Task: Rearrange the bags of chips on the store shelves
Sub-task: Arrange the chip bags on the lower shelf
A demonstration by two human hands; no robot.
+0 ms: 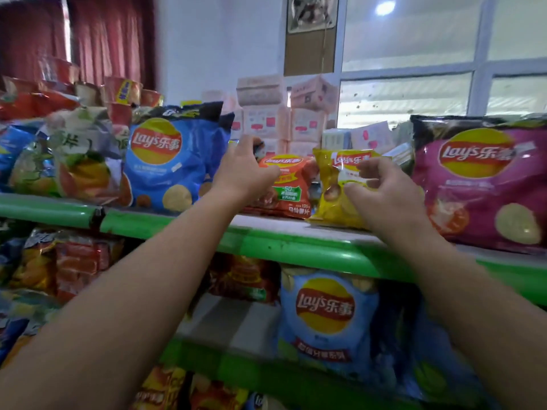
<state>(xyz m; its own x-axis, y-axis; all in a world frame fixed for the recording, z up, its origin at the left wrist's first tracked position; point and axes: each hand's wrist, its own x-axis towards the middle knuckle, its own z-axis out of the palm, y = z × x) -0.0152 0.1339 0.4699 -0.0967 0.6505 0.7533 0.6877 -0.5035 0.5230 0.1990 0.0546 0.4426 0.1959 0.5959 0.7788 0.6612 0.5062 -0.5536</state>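
red curtain (112,37), window (414,34), stacked pink packs (266,119)

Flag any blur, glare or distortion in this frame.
Head view: wide-angle distortion bows the green shelf edge; motion blur smears the left-side bags; window backlight washes out the top right; the yellow bag in the right hand and orange bag in the left hand are readable.

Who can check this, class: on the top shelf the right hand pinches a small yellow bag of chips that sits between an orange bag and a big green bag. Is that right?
Not quite: the big bag is pink, not green, as the head view shows. Otherwise yes: on the top shelf the right hand pinches the yellow bag, between the orange bag and the pink one.
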